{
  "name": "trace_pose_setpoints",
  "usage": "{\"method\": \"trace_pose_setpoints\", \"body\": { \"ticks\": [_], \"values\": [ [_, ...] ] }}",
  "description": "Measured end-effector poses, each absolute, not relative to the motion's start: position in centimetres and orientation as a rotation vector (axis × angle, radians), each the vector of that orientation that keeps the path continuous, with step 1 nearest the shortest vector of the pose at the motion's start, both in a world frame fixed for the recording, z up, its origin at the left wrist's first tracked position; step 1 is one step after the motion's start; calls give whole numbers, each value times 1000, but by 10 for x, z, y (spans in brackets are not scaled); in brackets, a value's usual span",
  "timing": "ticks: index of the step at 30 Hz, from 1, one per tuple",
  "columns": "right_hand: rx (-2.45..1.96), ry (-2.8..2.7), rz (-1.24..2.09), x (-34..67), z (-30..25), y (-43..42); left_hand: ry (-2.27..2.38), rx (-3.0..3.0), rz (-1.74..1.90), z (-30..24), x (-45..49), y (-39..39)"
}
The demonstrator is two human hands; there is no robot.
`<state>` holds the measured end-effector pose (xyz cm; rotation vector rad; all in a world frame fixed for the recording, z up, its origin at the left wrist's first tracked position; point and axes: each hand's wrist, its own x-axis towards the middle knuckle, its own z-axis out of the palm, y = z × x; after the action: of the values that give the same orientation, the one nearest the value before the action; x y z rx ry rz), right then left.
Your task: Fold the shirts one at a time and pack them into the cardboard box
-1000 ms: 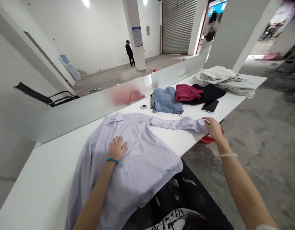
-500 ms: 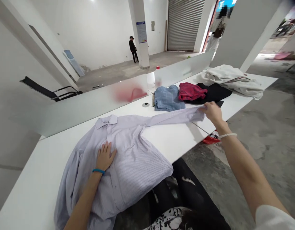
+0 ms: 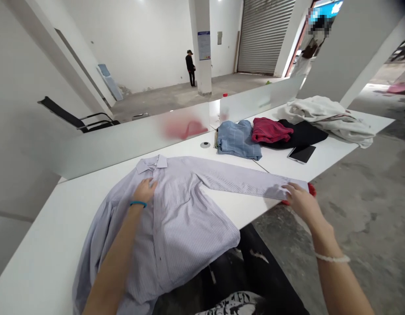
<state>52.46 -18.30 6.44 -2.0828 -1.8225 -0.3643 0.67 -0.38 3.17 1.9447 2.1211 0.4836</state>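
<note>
Lying flat on the white table (image 3: 41,245), the pale striped shirt (image 3: 179,218) has its sleeve (image 3: 241,180) stretched toward the edge. My right hand (image 3: 299,200) presses open on the cuff; my left hand (image 3: 143,191) rests open near the collar. Folded clothes (image 3: 238,139) and a phone (image 3: 301,154) sit beyond.
</note>
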Motion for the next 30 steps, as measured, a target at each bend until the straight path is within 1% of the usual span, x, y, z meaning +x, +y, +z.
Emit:
{"method": "trace_pose_setpoints", "body": {
  "ticks": [5,8,10,13,18,20,24,27,30],
  "values": [
    [-1751,-2159,-222,406,41,-174,2197,1816,539,25,13,60],
    [-1190,-2518,9,334,19,-182,2183,1805,632,16,8,77],
    [-1042,-2588,93,311,6,-187,2166,1784,706,13,0,81],
    [-1069,-2591,133,313,-4,-187,2132,1755,798,10,-14,83],
    [-1122,-2543,37,315,4,-184,2108,1736,872,6,-24,84],
    [-992,-2599,71,295,14,-188,2129,1720,875,6,-22,84],
    [-593,-2765,184,242,27,-194,2201,1703,836,4,-20,82],
    [-545,-2830,184,217,29,-191,2230,1732,764,3,-21,76],
    [-497,-2865,194,212,31,-186,2233,1800,733,1,-22,70]
  ]
}}
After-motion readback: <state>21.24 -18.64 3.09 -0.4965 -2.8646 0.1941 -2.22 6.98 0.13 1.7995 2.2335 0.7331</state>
